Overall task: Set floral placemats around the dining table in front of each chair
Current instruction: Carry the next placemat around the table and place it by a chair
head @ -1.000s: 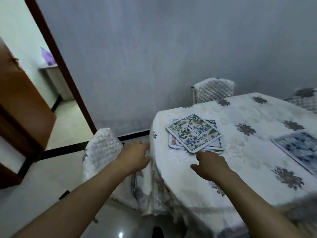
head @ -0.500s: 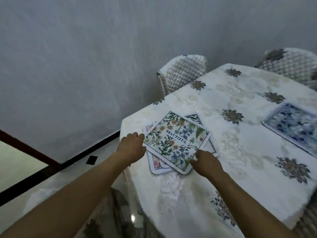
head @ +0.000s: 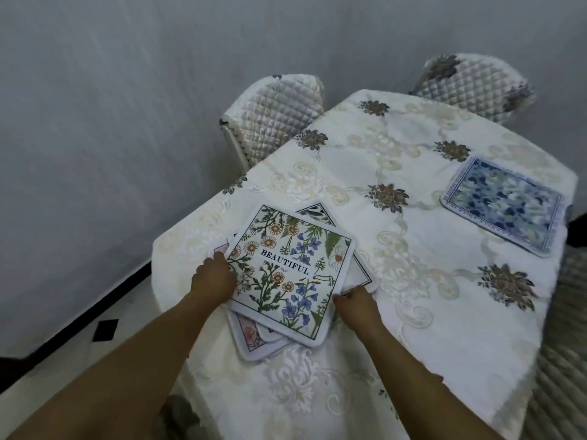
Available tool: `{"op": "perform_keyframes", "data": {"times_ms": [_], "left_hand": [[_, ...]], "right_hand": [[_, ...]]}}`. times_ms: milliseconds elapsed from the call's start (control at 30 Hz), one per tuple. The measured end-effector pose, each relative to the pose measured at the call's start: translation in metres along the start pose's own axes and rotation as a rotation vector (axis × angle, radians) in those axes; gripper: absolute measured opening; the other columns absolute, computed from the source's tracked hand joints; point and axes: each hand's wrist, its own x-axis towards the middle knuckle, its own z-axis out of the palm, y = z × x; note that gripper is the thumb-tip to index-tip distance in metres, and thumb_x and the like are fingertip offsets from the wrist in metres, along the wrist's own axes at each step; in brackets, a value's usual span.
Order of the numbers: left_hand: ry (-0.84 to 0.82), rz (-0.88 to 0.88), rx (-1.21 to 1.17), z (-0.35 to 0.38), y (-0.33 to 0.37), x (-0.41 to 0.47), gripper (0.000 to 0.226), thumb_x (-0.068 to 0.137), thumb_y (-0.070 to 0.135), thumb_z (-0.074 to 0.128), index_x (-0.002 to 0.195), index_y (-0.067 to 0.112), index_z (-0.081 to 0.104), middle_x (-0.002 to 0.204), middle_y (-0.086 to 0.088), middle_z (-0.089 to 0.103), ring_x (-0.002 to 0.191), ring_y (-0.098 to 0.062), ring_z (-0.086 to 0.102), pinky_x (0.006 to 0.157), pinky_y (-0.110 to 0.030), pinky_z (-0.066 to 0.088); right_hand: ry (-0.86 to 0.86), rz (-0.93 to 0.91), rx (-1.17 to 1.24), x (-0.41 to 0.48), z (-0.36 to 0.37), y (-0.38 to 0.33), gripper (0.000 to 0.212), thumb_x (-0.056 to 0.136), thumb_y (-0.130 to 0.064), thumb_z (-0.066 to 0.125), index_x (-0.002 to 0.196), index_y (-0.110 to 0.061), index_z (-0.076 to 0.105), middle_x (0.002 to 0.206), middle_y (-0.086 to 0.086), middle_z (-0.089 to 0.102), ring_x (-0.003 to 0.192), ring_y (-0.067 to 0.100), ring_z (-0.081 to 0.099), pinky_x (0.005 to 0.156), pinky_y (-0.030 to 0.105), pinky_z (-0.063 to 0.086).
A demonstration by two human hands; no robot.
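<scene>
White-clothed surface point(head: 413, 312) with a blue placemat point(head: 503, 203) lying at its far right. At the near left corner sits a stack point(head: 254, 341) of floral mats. The left hand point(head: 214, 281) grips the left edge of the top placemat point(head: 289, 268), and the right hand point(head: 355, 304) pinches its right edge.

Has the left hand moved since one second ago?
Yes. The left hand came from beyond the table edge onto the left edge of the BEAUTIFUL placemat.
</scene>
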Motion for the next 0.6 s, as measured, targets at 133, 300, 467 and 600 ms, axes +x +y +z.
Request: {"op": "perform_keyframes", "data": {"times_ms": [133, 300, 467, 600], "left_hand": [[0.073, -0.044, -0.073, -0.004, -0.004, 0.009, 0.027, 0.088, 0.020, 0.054, 0.111, 0.006, 0.056, 0.109, -0.018, 0.063, 0.099, -0.038, 0.060, 0.079, -0.039, 0.045], [0.113, -0.012, -0.128, -0.020, -0.003, -0.002, 0.015, 0.092, 0.020, 0.050, 0.096, 0.020, 0.064, 0.086, -0.008, 0.064, 0.083, -0.030, 0.057, 0.073, -0.036, 0.043], [0.132, 0.058, -0.057, -0.052, -0.001, -0.035, 0.013, 0.094, 0.023, 0.049, 0.082, 0.018, 0.054, 0.090, -0.007, 0.066, 0.089, -0.032, 0.060, 0.078, -0.039, 0.044], [0.138, 0.191, -0.035, -0.077, -0.007, -0.075, 0.014, 0.095, 0.025, 0.047, 0.084, 0.018, 0.053, 0.085, -0.004, 0.062, 0.086, -0.031, 0.062, 0.073, -0.037, 0.044]], "right_hand": [[0.021, 0.105, 0.131, 0.006, 0.011, -0.003, 0.025, 0.087, -0.028, 0.062, 0.092, -0.005, 0.071, 0.086, 0.014, 0.073, 0.077, 0.028, 0.067, 0.065, 0.026, 0.048], [0.037, 0.100, 0.157, 0.002, 0.013, -0.010, 0.021, 0.092, -0.020, 0.057, 0.100, -0.003, 0.067, 0.101, 0.017, 0.070, 0.094, 0.033, 0.065, 0.083, 0.038, 0.054], [0.115, -0.041, 0.036, -0.015, -0.011, -0.023, 0.019, 0.092, -0.020, 0.057, 0.072, -0.016, 0.057, 0.076, 0.002, 0.061, 0.078, 0.026, 0.059, 0.062, 0.027, 0.039], [0.150, -0.114, -0.024, -0.036, -0.039, -0.030, 0.019, 0.091, -0.019, 0.057, 0.074, -0.012, 0.061, 0.074, 0.004, 0.058, 0.073, 0.025, 0.055, 0.064, 0.030, 0.038]]}}
